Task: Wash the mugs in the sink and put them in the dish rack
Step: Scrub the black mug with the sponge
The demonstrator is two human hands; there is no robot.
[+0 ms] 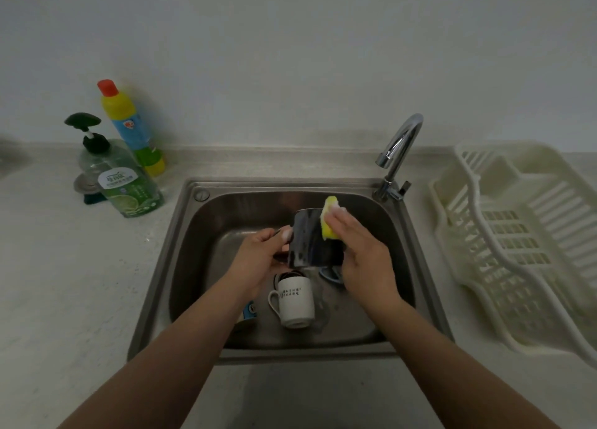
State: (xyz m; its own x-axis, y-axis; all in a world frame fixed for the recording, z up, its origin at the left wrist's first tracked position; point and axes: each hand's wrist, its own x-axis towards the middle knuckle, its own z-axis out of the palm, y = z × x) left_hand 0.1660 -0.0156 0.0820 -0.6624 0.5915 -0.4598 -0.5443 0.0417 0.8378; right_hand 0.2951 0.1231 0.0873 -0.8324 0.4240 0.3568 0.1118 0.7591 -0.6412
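Over the steel sink [181, 254] my left hand [258, 260] grips the handle of a black mug [310, 241], held on its side. My right hand [361, 254] presses a yellow sponge [329, 218] against the mug's right side, fingers wrapped over the sponge. A white mug [295, 301] with dark lettering stands upside down on the sink floor below. A blue-and-white mug [248, 312] shows partly behind my left forearm. Part of a blue object [332, 275] peeks out under my right hand. The cream plastic dish rack [517, 241] on the right counter holds nothing.
A chrome faucet [399, 150] rises at the sink's back right corner, with no water running. On the left counter stand a green dish-soap pump bottle [126, 183] and a yellow-blue cleaner bottle [132, 128] with a red cap. A sink strainer [85, 184] lies behind the pump bottle.
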